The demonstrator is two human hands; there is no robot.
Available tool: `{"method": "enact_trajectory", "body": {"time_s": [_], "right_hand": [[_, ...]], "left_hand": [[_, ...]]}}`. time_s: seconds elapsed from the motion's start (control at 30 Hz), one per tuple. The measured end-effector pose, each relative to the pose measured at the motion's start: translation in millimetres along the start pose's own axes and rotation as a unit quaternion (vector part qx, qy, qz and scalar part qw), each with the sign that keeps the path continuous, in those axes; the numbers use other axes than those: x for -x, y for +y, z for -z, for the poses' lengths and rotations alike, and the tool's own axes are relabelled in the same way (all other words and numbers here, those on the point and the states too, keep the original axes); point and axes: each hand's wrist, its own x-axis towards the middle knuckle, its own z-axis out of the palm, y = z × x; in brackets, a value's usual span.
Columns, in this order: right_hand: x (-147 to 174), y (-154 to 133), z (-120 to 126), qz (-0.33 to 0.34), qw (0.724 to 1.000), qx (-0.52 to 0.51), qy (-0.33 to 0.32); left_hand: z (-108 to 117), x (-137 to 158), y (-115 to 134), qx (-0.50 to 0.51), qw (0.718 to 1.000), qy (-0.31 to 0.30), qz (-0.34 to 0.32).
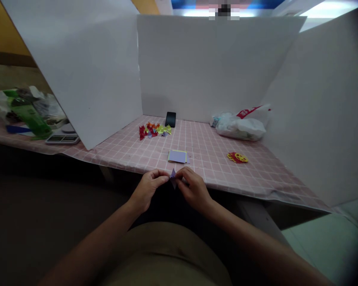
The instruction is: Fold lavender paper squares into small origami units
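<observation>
A small folded piece of purple paper (173, 183) is held between my two hands, just in front of the table's near edge. My left hand (150, 186) pinches its left side with thumb and forefinger. From the other side, my right hand (193, 186) has its fingers closed on the same paper and hides part of it. Just beyond my hands lies a stack of square paper sheets (178, 156), purple on top with yellow showing at its edges. Farther back sits a pile of small folded paper pieces (153, 130) in red, orange, yellow and purple.
A black phone-like object (170, 119) leans near the back panel (214, 67). White plastic bags (240, 127) rest at back right, with red and yellow cut-outs (238, 157) nearer. Beyond the left panel (89, 67) are a kitchen scale (62, 138) and a green bottle (31, 117).
</observation>
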Motion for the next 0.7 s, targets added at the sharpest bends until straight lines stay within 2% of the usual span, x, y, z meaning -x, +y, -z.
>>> {"method": "enact_trajectory", "body": {"time_s": [0.1, 0.2, 0.33, 0.53, 0.7], "right_hand": [[-0.8, -2.2, 0.8, -0.024, 0.999, -0.022, 0.009], [-0.6, -4.4, 1.0, -0.035, 0.998, -0.043, 0.017], [-0.1, -5.0, 0.2, -0.036, 0.997, -0.059, 0.022], [-2.6, -4.4, 2.2, -0.044, 0.996, -0.078, 0.026], [-10.1, -1.0, 12.9, -0.060, 0.996, -0.053, 0.038]], "left_hand": [[0.6, -0.9, -5.1, -0.024, 0.999, 0.018, -0.041], [-1.7, -2.3, -9.3, -0.046, 0.996, -0.007, -0.073], [-4.9, -4.6, -14.7, -0.043, 0.995, -0.032, -0.082], [-1.1, -7.5, -13.8, -0.089, 0.990, -0.007, -0.107], [11.6, -20.5, -3.6, -0.095, 0.986, 0.029, -0.132]]}}
